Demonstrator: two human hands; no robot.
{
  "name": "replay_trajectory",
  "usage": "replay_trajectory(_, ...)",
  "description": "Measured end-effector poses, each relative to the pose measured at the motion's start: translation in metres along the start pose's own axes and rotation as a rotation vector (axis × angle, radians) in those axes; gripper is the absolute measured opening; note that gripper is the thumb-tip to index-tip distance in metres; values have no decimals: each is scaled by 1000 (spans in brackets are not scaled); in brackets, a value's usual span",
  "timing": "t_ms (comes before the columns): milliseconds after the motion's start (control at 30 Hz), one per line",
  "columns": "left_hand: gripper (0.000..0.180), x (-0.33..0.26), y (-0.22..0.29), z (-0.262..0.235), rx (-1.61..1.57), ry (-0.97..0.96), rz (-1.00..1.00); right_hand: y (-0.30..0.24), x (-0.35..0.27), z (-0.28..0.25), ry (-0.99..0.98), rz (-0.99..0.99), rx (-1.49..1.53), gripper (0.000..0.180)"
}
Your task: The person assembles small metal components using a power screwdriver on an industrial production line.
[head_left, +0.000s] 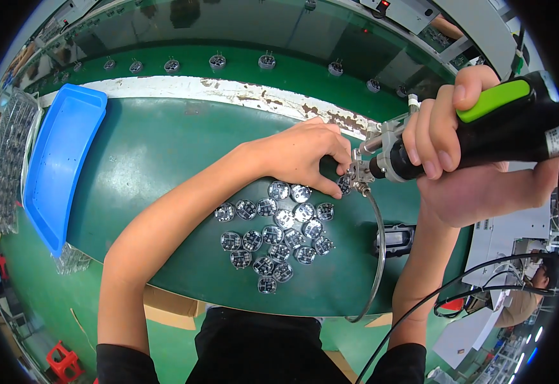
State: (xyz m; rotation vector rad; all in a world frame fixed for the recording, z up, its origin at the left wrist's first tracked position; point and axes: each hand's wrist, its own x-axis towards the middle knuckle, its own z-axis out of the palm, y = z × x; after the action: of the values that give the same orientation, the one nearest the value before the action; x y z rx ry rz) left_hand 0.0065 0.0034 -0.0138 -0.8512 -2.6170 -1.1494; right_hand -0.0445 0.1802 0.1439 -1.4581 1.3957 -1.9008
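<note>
My right hand [449, 137] is wrapped round a black electric screwdriver [510, 121] with a green lever, held sideways above the bench. Its metal nose [358, 173] points left, with a thin clear hose [382, 256] hanging from it. My left hand [308, 153] pinches a small round electronic module [344, 184] between thumb and fingers, right at the screwdriver's tip; whether the bit touches it I cannot tell. Several similar round modules [278, 235], silvery with dark parts, lie in a loose group on the green bench [158, 128] below my left hand.
A blue plastic tray [58, 173] lies at the left edge beside stacked clear trays [10, 160]. Beyond the white chipped ledge [228, 89], a green conveyor [241, 61] carries spaced round modules. A dark device with a display [394, 239] sits at right; black cables [458, 281] cross the lower right.
</note>
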Motion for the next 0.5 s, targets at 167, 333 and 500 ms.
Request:
replay_trajectory(167, 33, -1, 3, -1, -45, -52, -30, 8, 4, 4, 255, 46, 138, 99)
replay_trajectory(333, 35, -1, -2, 2, -31, 4, 14, 9, 5, 8, 256, 78, 116, 99)
replay_trajectory(500, 37, 0, 3, -2, -10, -49, -36, 10, 7, 6, 264, 102, 145, 99)
